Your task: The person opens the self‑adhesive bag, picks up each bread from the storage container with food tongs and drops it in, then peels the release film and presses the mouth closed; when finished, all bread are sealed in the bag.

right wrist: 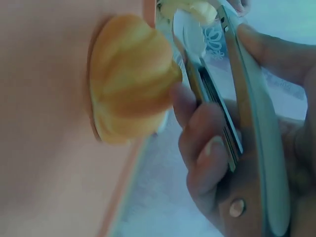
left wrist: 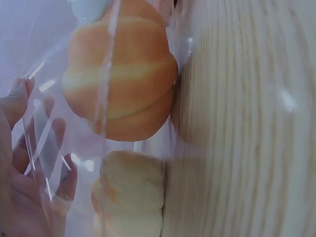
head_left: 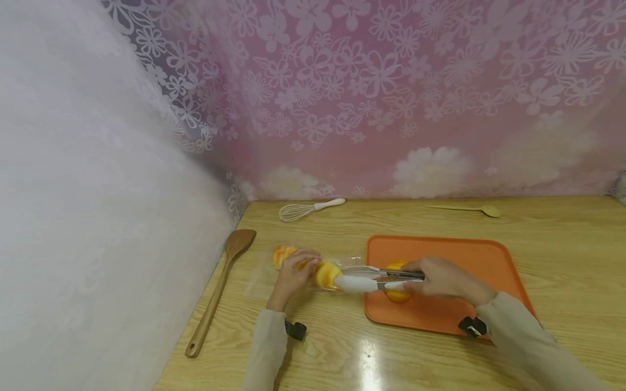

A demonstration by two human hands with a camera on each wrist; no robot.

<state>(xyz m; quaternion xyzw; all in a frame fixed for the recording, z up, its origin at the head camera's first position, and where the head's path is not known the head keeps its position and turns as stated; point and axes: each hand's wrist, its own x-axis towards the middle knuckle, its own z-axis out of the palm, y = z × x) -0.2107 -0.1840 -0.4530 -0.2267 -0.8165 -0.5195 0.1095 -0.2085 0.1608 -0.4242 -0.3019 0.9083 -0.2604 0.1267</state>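
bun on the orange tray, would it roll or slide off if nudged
The bun probably won't roll smoothly: its lobed sides would likely make it rock instead. If it slides, the raised rim of the orange tray may well stop it. Its puffy shape hints it's light for its size, though its firmness can't be seen.

We see a segmented orange-brown bun (left wrist: 121, 76) inside a clear plastic bag (left wrist: 81, 162), with a paler bread roll (left wrist: 134, 197) just below it. At the left edge, our left hand (left wrist: 29, 185) pinches the film between thumb and finger, its other fingers loosely bent. The wood-grained desk (left wrist: 252, 138) fills the right side; a pale bluish object (left wrist: 90, 10) is cut off above.
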